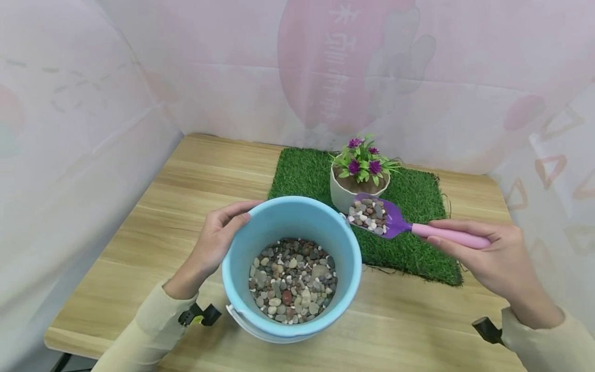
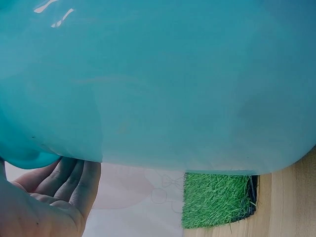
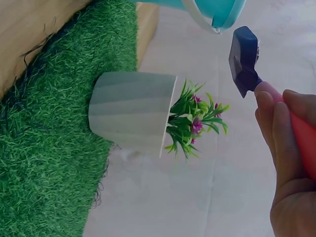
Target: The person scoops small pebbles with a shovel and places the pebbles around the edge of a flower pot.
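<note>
My left hand holds a light blue bucket by its left rim. The thumb lies at the rim and the fingers lie along the outer wall. Inside the bucket is a bed of mixed pebbles. My right hand grips the pink handle of a purple garden trowel. Small pebbles fill the trowel's blade, which is held above the bucket's right rim, in front of a white flowerpot. Purple flowers and green leaves stand in the pot, over brown soil.
The pot stands on a green artificial grass mat on a wooden table. A white bail handle hangs down the bucket's near side. Pale printed fabric encloses the table at the back and sides.
</note>
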The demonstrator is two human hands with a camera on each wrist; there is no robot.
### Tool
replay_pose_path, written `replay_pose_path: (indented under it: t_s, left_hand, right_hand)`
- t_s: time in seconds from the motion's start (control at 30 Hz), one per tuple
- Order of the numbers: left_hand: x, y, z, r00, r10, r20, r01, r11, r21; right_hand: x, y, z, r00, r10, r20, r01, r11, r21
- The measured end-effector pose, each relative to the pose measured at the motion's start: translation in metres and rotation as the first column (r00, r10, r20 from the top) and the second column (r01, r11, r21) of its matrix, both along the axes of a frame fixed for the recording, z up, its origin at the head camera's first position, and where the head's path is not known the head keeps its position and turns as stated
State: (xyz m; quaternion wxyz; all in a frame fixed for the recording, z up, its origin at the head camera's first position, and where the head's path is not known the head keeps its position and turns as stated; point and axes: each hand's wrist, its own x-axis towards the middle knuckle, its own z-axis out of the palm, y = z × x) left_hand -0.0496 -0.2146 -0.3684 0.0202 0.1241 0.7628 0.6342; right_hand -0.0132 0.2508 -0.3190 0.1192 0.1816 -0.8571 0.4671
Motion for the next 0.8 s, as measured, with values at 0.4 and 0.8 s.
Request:
replay_pose_path:
  t_s: [0.4, 0.8]
  left_hand:
    - [0.001, 0.0, 0.001, 1.0, 0.0, 0.012, 0.0, 1.0, 0.0]
    - [0.001, 0.0, 0.001, 1.0, 0.011, 0.003, -0.011, 1.0, 0.0]
  right_hand:
    - [-0.002, 0.008, -0.014, 0.996, -0.086, 0.016, 0.086, 0.996, 0.007]
    - [-0.009, -0.001, -0.032, 0.952, -0.245, 0.183, 0.249, 0.969, -0.001]
